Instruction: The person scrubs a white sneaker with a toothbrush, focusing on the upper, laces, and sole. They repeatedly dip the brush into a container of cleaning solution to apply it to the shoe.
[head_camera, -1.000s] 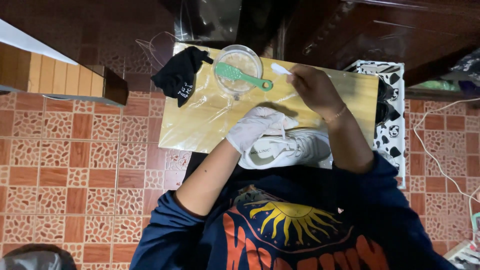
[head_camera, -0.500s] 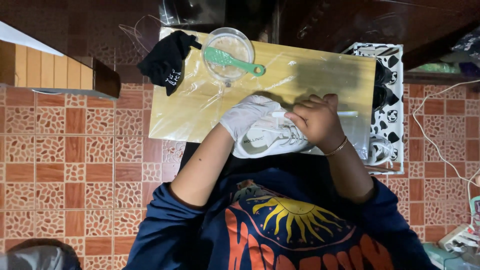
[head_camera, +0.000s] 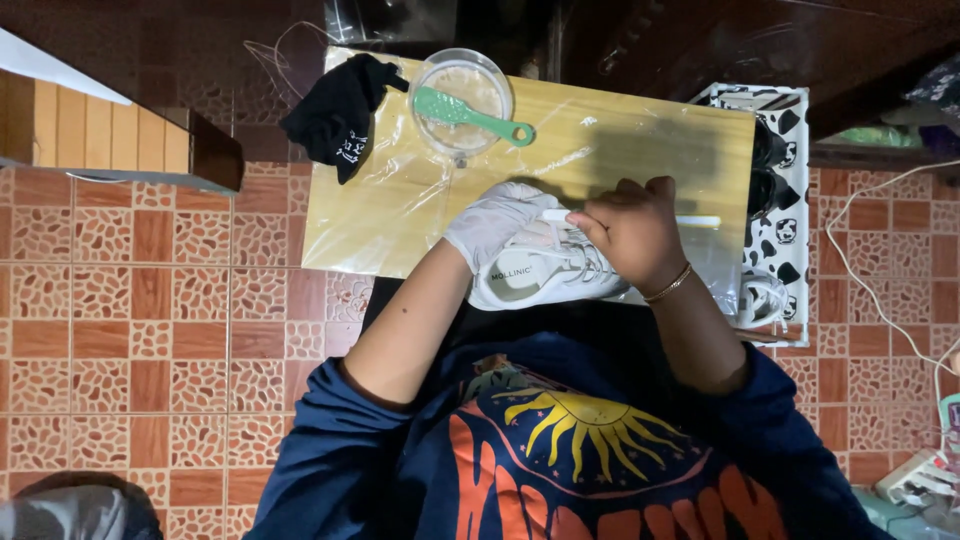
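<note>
Head view: gloved left hand steadies white sneaker; right hand grip closed around white brush.

From my feed the light falls from above and pools on the table, where the clear plastic sheet throws pale streaks of glare toward its left edge. A soft shadow of the right hand spreads toward the table's far right corner. Beyond the far edge everything sinks into near black. The tiled floor is evenly lit, focus holds sharp, and I see no motion blur.
</note>
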